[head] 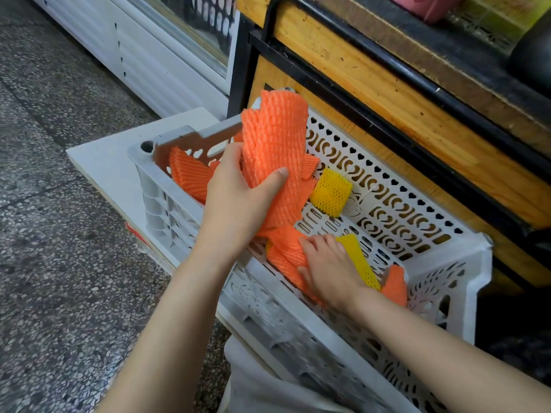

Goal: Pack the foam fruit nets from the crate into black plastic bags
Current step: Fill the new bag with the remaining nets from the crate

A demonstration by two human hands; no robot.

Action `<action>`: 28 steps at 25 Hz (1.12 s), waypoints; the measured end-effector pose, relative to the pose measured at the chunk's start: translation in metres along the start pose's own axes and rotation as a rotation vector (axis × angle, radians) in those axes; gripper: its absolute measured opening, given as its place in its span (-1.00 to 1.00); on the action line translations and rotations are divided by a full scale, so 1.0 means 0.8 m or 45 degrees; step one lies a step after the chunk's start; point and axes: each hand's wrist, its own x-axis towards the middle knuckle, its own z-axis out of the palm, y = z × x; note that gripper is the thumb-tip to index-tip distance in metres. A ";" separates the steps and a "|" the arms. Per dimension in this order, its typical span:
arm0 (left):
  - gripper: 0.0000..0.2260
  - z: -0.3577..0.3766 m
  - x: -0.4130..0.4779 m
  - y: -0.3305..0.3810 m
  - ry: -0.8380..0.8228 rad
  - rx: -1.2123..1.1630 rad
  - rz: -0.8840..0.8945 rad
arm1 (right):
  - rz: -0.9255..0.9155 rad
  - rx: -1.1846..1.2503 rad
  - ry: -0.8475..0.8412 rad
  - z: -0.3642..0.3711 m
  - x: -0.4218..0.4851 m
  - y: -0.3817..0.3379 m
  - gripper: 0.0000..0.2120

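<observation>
1. The left hand [238, 201] is closed round the lower part of an orange bundle [274, 138] of foam nets. It holds the bundle upright above the crate [483, 263], thumb across the front.
2. The right hand [328, 263] is down inside the crate by its near wall, palm down. Its fingers curl over the loose orange nets [286, 251] lying there, with the thumb against their near side. It looks like a gathering pinch.
3. The relation that counts: these loose nets lie directly under the bundle and just below the left wrist, their long axis running slantwise along the near wall. The right hand is already on them, so it is the nearer one. I judge that a short lift up and to the left would join them to the bundle.
4. A flat yellow net [360, 260] lies just beside the right hand, on the side towards the right end, partly under it.
5. More nets wait in the crate:
   - a single orange net [395, 283] in the near right corner;
   - a second yellow net [331, 192] against the far wall;
   - an orange stack [187, 174] at the left end, behind the left hand.
6. No black bag is in view, so I cannot say which way the bundle must travel to be packed.
7. The crate is still partly filled, so the task is in its collecting step.
</observation>
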 end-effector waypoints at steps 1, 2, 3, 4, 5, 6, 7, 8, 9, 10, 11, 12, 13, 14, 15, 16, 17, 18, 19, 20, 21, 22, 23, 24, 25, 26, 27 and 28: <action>-0.75 0.001 -0.001 0.000 0.000 0.022 0.011 | 0.003 -0.044 -0.004 0.001 0.003 -0.002 -0.39; -0.75 0.002 -0.001 -0.001 -0.004 0.036 0.018 | 0.005 -0.088 -0.019 0.000 0.004 -0.002 -0.28; -0.74 0.003 -0.002 -0.001 -0.014 0.045 0.022 | 0.013 -0.118 -0.021 0.000 0.006 -0.002 -0.20; -0.73 0.004 -0.002 -0.001 -0.027 0.058 0.028 | 0.026 -0.129 -0.016 0.000 0.008 0.000 -0.16; -0.73 0.006 -0.003 -0.001 -0.038 0.074 0.033 | 0.042 -0.110 -0.006 0.001 0.009 0.003 -0.16; -0.74 0.007 -0.004 -0.001 -0.045 0.091 0.041 | 0.050 -0.071 0.001 0.002 0.011 0.005 -0.18; -0.74 0.007 -0.004 -0.001 -0.045 0.105 0.050 | 0.053 -0.023 0.002 0.002 0.012 0.006 -0.22; -0.74 0.007 -0.004 -0.002 -0.041 0.115 0.060 | 0.053 0.023 0.003 0.001 0.013 0.007 -0.26; -0.75 0.006 -0.004 -0.003 -0.035 0.124 0.069 | 0.058 0.075 0.011 0.000 0.012 0.007 -0.28; -0.75 0.005 -0.003 -0.004 -0.030 0.129 0.072 | 0.066 0.129 0.022 -0.002 0.012 0.009 -0.28; -0.75 0.005 -0.003 -0.004 -0.031 0.131 0.070 | 0.084 0.183 0.040 -0.005 0.010 0.011 -0.30; -0.74 0.005 -0.002 -0.005 -0.033 0.134 0.067 | 0.103 0.223 0.072 -0.009 0.008 0.014 -0.32; -0.74 0.004 -0.002 -0.006 -0.035 0.141 0.064 | 0.121 0.248 0.095 -0.014 0.006 0.016 -0.35; -0.74 0.004 -0.001 -0.006 -0.037 0.149 0.064 | 0.149 0.269 0.109 -0.020 0.003 0.019 -0.37; -0.73 0.005 -0.002 -0.006 -0.038 0.158 0.067 | 0.189 0.293 0.118 -0.027 -0.001 0.021 -0.36; -0.73 0.007 -0.002 -0.006 -0.039 0.180 0.079 | 0.229 0.321 0.131 -0.034 -0.004 0.024 -0.35; -0.74 0.009 -0.003 -0.005 -0.043 0.213 0.100 | 0.261 0.353 0.151 -0.040 -0.009 0.029 -0.36; -0.74 0.012 -0.005 -0.004 -0.051 0.253 0.126 | 0.281 0.393 0.174 -0.046 -0.014 0.034 -0.37; -0.74 0.015 -0.008 -0.004 -0.065 0.289 0.151 | 0.299 0.447 0.209 -0.053 -0.020 0.038 -0.39; -0.74 0.019 -0.012 -0.004 -0.082 0.316 0.170 | 0.322 0.511 0.256 -0.060 -0.027 0.042 -0.41; -0.73 0.022 -0.016 -0.004 -0.099 0.333 0.181 | 0.350 0.576 0.313 -0.069 -0.035 0.046 -0.43; -0.73 0.028 -0.020 -0.003 -0.111 0.343 0.187 | 0.377 0.623 0.374 -0.078 -0.045 0.049 -0.45; -0.73 0.033 -0.025 -0.003 -0.110 0.347 0.192 | 0.399 0.650 0.422 -0.088 -0.056 0.051 -0.46; -0.74 0.038 -0.031 -0.003 -0.100 0.345 0.199 | 0.417 0.671 0.465 -0.098 -0.068 0.051 -0.48; -0.75 0.045 -0.038 -0.001 -0.091 0.341 0.209 | 0.434 0.702 0.510 -0.108 -0.081 0.052 -0.50; -0.75 0.051 -0.046 0.000 -0.088 0.336 0.221 | 0.440 0.749 0.559 -0.116 -0.093 0.052 -0.52; -0.75 0.058 -0.055 0.002 -0.096 0.329 0.236 | 0.436 0.785 0.604 -0.125 -0.107 0.053 -0.54; -0.76 0.064 -0.064 0.004 -0.112 0.322 0.245 | 0.418 0.790 0.634 -0.131 -0.119 0.052 -0.54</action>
